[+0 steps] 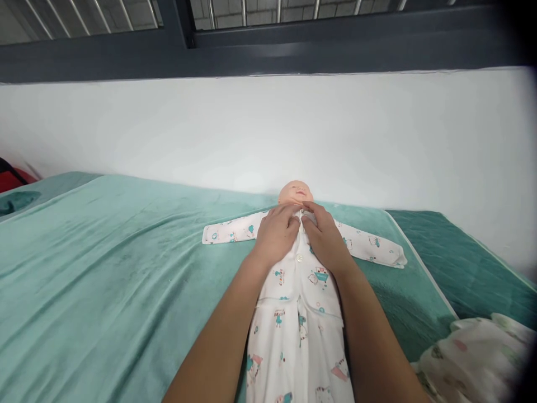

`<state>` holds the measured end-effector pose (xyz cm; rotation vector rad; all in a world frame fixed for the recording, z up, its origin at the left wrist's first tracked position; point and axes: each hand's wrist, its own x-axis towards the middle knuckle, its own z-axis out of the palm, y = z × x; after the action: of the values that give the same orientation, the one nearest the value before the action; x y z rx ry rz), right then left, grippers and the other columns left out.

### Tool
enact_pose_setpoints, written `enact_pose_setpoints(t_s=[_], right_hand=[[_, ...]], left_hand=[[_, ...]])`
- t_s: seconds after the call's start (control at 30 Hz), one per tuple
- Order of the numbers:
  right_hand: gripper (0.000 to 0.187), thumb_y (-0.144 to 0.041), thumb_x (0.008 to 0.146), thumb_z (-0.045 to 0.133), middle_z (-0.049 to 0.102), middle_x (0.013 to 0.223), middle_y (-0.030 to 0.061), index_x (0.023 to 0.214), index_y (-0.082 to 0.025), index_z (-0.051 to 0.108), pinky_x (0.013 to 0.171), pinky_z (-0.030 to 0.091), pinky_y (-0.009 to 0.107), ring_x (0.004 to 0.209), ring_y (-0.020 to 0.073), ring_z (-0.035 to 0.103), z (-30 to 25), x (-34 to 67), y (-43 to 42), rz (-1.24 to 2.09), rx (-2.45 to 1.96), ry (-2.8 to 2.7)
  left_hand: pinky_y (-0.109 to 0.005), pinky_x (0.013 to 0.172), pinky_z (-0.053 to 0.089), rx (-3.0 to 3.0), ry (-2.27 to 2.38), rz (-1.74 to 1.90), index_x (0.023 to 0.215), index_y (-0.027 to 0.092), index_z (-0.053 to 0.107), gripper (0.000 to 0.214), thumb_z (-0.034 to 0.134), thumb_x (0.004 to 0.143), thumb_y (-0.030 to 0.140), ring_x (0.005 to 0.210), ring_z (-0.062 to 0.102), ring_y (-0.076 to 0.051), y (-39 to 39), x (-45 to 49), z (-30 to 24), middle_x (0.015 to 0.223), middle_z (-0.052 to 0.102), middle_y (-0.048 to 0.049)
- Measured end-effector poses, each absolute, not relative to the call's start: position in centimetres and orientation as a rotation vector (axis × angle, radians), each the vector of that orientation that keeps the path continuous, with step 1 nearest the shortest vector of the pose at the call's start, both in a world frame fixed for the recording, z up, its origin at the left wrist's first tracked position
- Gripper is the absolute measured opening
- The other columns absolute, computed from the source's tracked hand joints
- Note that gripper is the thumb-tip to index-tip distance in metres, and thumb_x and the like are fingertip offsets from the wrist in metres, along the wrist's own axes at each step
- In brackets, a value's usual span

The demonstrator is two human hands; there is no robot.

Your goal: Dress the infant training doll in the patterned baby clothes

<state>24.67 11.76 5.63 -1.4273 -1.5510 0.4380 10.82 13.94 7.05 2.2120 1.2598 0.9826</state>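
Observation:
A baby doll (296,192) lies on its back, its head against the wall. It wears a white long-sleeved baby shirt (298,280) printed with small animals and boats, and matching trousers (293,358). My left hand (278,232) rests on the doll's upper chest at the left of the button line. On the other side of that line lies my right hand (325,232), fingertips near the collar. Both thumbs are apart from the fingers and point at the front opening. A button (299,258) shows below the hands. The sleeves are spread out sideways, their ends flat.
A light green blanket (104,280) with soft folds covers the bed. Darker green bedding (440,246) shows at the right, with a crumpled printed cloth (478,358) in the near corner. A white wall (210,129) and a dark window frame (293,53) stand behind.

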Motion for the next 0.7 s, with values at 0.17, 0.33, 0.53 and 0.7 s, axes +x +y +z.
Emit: enact_pose_setpoints(t_s=[0.17,0.33,0.53,0.7], right_hand=[[0.041,-0.033,0.091,0.043,0.057,0.133,0.0079,0.13,-0.025,0.053,0.106,0.035,0.047,0.126,0.0268,0.045,5.47,24.73,11.87,0.417,-1.426,-1.559],[0.038,-0.032,0.091,0.043,0.057,0.127,0.0085,0.125,-0.024,0.056,0.105,0.036,0.047,0.121,0.0272,0.046,5.37,24.75,12.0,0.383,-1.418,-1.557],[0.035,-0.031,0.09,0.044,0.058,0.123,0.0088,0.121,-0.023,0.058,0.105,0.035,0.046,0.118,0.0266,0.046,5.46,24.67,11.95,0.368,-1.414,-1.557],[0.033,-0.031,0.088,0.048,0.059,0.124,0.0072,0.117,-0.024,0.06,0.106,0.034,0.046,0.121,0.0259,0.046,5.42,24.76,12.03,0.442,-1.413,-1.452]], left_hand=[[-0.04,0.112,0.038,2.208,1.24,1.023,0.127,0.029,0.062,0.041,0.038,0.094,0.023,0.129,0.05,-0.022,13.97,10.87,6.92,0.14,0.057,0.0011],[-0.039,0.113,0.038,2.227,1.244,1.0,0.126,0.031,0.064,0.042,0.037,0.095,0.024,0.129,0.05,-0.022,14.06,10.8,6.96,0.14,0.056,0.0022],[-0.041,0.114,0.036,2.226,1.261,0.964,0.125,0.031,0.065,0.041,0.037,0.096,0.027,0.132,0.047,-0.022,14.01,10.73,6.99,0.144,0.053,0.0017],[-0.038,0.113,0.038,2.219,1.228,1.009,0.122,0.033,0.066,0.039,0.039,0.096,0.026,0.13,0.049,-0.021,14.18,10.82,6.85,0.14,0.056,0.0029]])
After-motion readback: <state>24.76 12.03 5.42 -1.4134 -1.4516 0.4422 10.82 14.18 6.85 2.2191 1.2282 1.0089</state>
